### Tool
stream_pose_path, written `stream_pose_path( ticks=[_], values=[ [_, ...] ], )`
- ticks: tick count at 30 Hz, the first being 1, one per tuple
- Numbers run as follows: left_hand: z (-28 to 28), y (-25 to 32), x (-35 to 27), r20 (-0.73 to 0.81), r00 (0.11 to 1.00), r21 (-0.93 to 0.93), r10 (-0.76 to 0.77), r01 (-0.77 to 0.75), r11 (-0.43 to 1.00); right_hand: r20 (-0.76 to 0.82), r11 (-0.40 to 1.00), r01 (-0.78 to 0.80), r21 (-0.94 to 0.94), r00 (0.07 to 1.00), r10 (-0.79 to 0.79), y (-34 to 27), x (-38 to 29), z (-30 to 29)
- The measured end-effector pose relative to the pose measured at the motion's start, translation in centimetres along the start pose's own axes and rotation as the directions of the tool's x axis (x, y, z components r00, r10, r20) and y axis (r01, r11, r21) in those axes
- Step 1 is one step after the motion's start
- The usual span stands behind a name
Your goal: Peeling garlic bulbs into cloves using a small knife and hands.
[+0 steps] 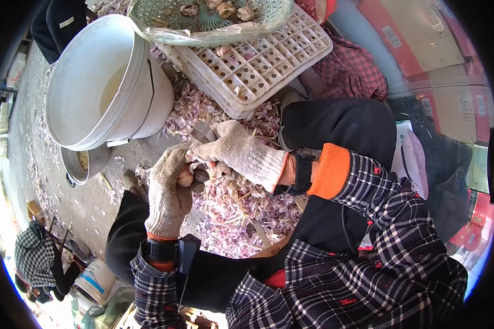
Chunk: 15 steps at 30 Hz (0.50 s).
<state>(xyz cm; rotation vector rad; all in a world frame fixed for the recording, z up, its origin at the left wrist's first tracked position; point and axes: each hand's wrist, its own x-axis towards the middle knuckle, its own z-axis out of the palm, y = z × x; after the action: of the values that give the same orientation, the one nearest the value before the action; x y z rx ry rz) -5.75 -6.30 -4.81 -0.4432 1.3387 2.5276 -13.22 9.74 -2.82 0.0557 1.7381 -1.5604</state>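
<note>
My left hand (168,191), in a knitted work glove, has its fingers curled around garlic, with a pinkish clove (185,177) showing at the palm. My right hand (247,154), gloved the same way, meets the left fingertips from the right. A short, wide metal blade (203,131) juts out past its fingers; the handle is hidden. Between the hands are bits of pale garlic skin. A dark rounded thing (199,181) sits just below the fingers; what it is I cannot tell. Beneath both hands spreads a heap of purple-white garlic skins (230,214).
Left of my hands stands a large white bucket (158,94) beside a metal pot (72,164) holding pale cloves. Ahead, a green mesh basket (164,37) with garlic bulbs (226,10) rests on stacked white gridded trays (247,74). Another person (37,255) crouches at lower left.
</note>
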Motion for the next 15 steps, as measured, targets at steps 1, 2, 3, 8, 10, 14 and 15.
stream_pose_path(
  ticks=[1, 2, 3, 8, 10, 14, 15],
  values=[
    [0.0, 0.2, -0.1, -0.001, 1.0, 0.0, -0.001, 0.001, 1.0, 0.001, 1.0, -0.001, 0.001, 1.0, 0.001, -0.2, -0.2, 0.0],
    [0.1, 0.5, -0.4, -0.024, 0.999, 0.025, -0.045, 0.046, 0.999, -0.004, 0.999, -0.015, 0.032, 1.0, 0.015, -0.5, -0.5, 0.0],
    [0.5, 0.9, -0.6, -0.049, 0.995, 0.05, -0.089, 0.091, 0.995, -0.008, 0.998, -0.028, 0.065, 1.0, 0.029, -0.9, -0.8, 0.0],
    [2.0, 1.3, -0.7, -0.013, 0.994, 0.079, -0.11, 0.111, 0.991, -0.015, 0.999, -0.032, 0.028, 0.999, 0.033, -1.1, -1.1, -0.1],
    [1.4, 1.1, -0.7, -0.061, 0.989, 0.061, -0.135, 0.138, 0.989, 0.021, 0.998, -0.035, 0.059, 0.999, 0.034, -1.1, -1.2, 0.4],
    [1.3, 0.5, -0.5, -0.105, 0.96, -0.27, -0.259, 0.223, 0.937, 0.027, 0.991, 0.107, -0.085, 0.994, -0.105, -1.1, -2.1, 0.4],
    [0.9, 0.4, -0.6, -0.111, 0.959, -0.267, -0.26, 0.223, 0.938, 0.038, 0.966, 0.188, -0.178, 0.982, -0.184, -1.0, -2.1, 0.6]
  ],
)
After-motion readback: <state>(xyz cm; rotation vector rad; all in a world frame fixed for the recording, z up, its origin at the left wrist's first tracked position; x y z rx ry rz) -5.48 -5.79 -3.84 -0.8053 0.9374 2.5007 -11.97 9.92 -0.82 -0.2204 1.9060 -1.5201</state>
